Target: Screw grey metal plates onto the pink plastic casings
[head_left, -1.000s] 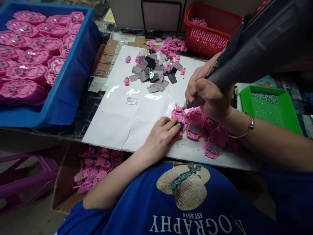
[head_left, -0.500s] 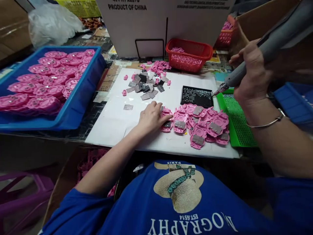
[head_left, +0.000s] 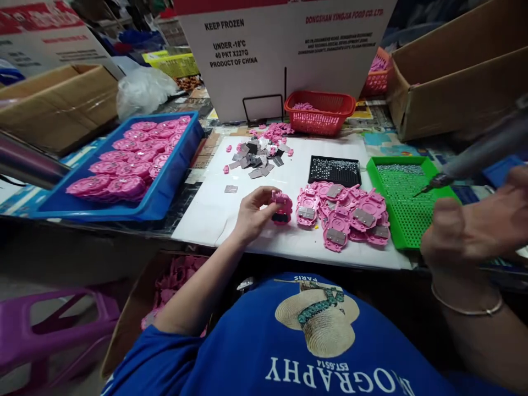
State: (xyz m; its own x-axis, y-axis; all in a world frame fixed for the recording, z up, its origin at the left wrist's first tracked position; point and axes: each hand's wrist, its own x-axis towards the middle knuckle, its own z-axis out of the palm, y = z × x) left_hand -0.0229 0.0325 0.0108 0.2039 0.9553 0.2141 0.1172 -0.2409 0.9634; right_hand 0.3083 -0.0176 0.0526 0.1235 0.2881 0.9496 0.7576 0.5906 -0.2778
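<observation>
Between the thumb and fingers of my left hand [head_left: 256, 215] is a pink plastic casing [head_left: 282, 204], tipped up on edge above the white sheet [head_left: 206, 220]. My right hand [head_left: 474, 223], blurred, is at the right by the green basket, its fingers apart and nothing visible in them. Just above it, an electric screwdriver [head_left: 466, 162] hangs at a slant, its bit pointing down over the green basket [head_left: 398, 214]. Beside my left hand lies a pile of pink casings [head_left: 336, 223] with grey metal plates on them. Behind the pile is a black tray [head_left: 325, 170] of small screws.
Loose grey plates [head_left: 253, 159] and small pink pieces [head_left: 274, 131] lie at the back of the sheet. A red basket [head_left: 330, 118] stands behind them. At left is a blue tray [head_left: 150, 206] of pink assemblies. Cardboard boxes [head_left: 445, 93] and a purple stool [head_left: 53, 324] surround the bench.
My left hand has lifted the casing off the sheet and tilted it. My right hand has let go of the screwdriver and dropped lower. The view has shifted left and up.
</observation>
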